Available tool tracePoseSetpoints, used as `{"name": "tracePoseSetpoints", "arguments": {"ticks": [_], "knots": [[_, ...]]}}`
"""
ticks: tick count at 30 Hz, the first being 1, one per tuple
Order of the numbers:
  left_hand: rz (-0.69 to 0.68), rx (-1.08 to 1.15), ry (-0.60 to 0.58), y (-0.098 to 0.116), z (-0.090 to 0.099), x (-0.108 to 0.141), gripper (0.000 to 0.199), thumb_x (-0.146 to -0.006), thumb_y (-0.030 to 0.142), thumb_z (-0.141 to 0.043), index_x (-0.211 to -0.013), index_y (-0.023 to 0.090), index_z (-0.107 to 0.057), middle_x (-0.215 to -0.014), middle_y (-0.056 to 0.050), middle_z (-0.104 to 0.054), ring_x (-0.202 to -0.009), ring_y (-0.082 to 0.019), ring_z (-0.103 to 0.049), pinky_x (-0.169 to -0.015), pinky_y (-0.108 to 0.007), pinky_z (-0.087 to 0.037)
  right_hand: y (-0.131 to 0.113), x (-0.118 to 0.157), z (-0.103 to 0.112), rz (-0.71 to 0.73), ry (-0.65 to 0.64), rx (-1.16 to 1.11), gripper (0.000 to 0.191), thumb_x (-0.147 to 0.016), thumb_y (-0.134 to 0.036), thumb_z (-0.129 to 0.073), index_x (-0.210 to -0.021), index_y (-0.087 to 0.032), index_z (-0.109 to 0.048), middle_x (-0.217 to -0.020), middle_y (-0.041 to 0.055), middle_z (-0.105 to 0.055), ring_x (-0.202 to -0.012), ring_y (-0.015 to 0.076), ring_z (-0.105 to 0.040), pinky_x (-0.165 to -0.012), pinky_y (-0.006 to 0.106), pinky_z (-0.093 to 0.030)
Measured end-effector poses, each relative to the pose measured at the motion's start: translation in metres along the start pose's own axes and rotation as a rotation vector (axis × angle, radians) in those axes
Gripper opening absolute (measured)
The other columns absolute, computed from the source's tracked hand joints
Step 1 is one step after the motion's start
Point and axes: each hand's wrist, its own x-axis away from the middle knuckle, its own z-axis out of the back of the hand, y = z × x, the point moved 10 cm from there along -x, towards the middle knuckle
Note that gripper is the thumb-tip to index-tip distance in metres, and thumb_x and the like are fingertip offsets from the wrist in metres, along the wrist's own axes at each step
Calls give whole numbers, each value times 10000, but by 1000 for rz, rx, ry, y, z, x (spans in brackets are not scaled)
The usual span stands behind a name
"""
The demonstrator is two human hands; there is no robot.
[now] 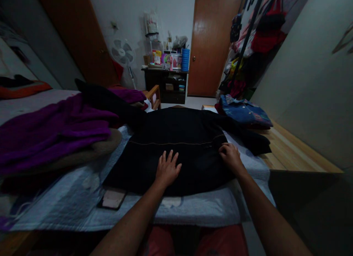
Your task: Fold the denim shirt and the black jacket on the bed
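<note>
A black long-sleeved garment [176, 125] lies spread out, its sleeves reaching to both sides and a thin tan line running across its middle. My left hand [167, 169] rests flat on its lower part, fingers spread, holding nothing. At the garment's right edge, below the sleeve, my right hand [230, 157] has curled fingers, closed on the cloth there. Beneath the garment is a light blue-grey cloth [198, 210] covering the surface. A flat, dark-edged item with a pale pinkish face [113, 199] sticks out under the lower left corner.
Purple clothing [57, 129] is heaped on the left, over a brown-grey piece [102, 147]. A folded denim jacket [246, 111] tops a stack on the right, beside a wooden board [300, 153]. Farther back are a wooden chair [154, 96], a fan [122, 52] and a dark cabinet [153, 85].
</note>
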Motion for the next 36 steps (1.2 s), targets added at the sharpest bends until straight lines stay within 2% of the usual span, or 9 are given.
{"name": "tracePoseSetpoints", "arguments": {"ticks": [6, 10, 13, 15, 17, 20, 26, 30, 36], "knots": [[-7, -3, 4, 0, -1, -1, 564, -922, 510, -379, -1433, 273, -403, -1519, -55, -359, -1407, -350, -236, -1117, -498, -227, 20, -8, 34, -55, 133, -153, 116, -775, -258, -545, -770, -207, -649, -990, 61, -665, -974, 218, -582, -896, 345, -382], [-8, -3, 7, 0, -1, -1, 567, -923, 511, -381, -1435, 269, -400, -1519, -60, -359, -1406, -348, -240, -1117, -496, -229, 23, -11, 48, -170, 147, -6, 220, -822, -358, -522, -798, -196, -670, -920, 84, -690, -904, 247, -594, -843, 374, -382], [-3, -5, 7, -1, -1, 0, 568, -923, 509, -385, -1438, 272, -393, -1519, -58, -358, -1405, -347, -242, -1117, -494, -229, 17, -11, 54, -209, 149, 173, 342, -893, -389, -435, -768, -173, -669, -844, 118, -690, -871, 266, -589, -923, 457, -324], [-2, -6, 7, -1, -1, 0, 570, -922, 512, -386, -1439, 271, -393, -1521, -62, -355, -1404, -353, -244, -1115, -494, -230, 11, -7, 57, -232, 185, 260, 338, -907, -334, -401, -923, -134, -673, -888, 152, -685, -907, 285, -578, -975, 519, -266], [-5, -3, 4, -1, -1, -1, 573, -923, 512, -387, -1439, 264, -394, -1524, -70, -348, -1403, -358, -242, -1112, -496, -232, -4, -1, 55, -200, 236, 303, 425, -865, -250, -442, -1237, -72, -545, -1112, 214, -636, -1071, 332, -524, -1009, 573, -213], [-7, -2, -5, 0, -2, -1, 573, -923, 511, -387, -1439, 261, -395, -1526, -76, -342, -1403, -361, -242, -1109, -498, -233, -48, 11, 30, -10, 224, 299, 697, -813, -215, -502, -1453, -66, -271, -1478, 221, -346, -1354, 376, -249, -1067, 605, -128], [-18, 0, 26, 1, 0, 0, 567, -925, 501, -388, -1434, 252, -407, -1516, -78, -361, -1397, -368, -249, -1111, -497, -227, -135, 53, -66, 331, -136, 126, 546, -937, -385, -395, -1433, -157, -385, -1548, 111, -279, -1431, 270, -177, -1136, 471, -157], [-29, 22, 31, 1, 2, 1, 568, -925, 490, -390, -1435, 241, -408, -1516, -86, -360, -1396, -368, -250, -1112, -499, -222, -131, 69, -100, 275, -300, 112, 595, -945, -490, -374, -1457, -189, -352, -1534, 98, -314, -1423, 263, -218, -1131, 491, -164], [-17, 53, -19, 1, -1, -1, 577, -919, 493, -397, -1440, 246, -398, -1531, -82, -334, -1410, -373, -216, -1112, -503, -214, -93, 64, -97, 149, -301, 174, 609, -943, -530, -370, -1461, -210, -357, -1556, 104, -260, -1429, 290, -196, -1125, 479, -158]]}}
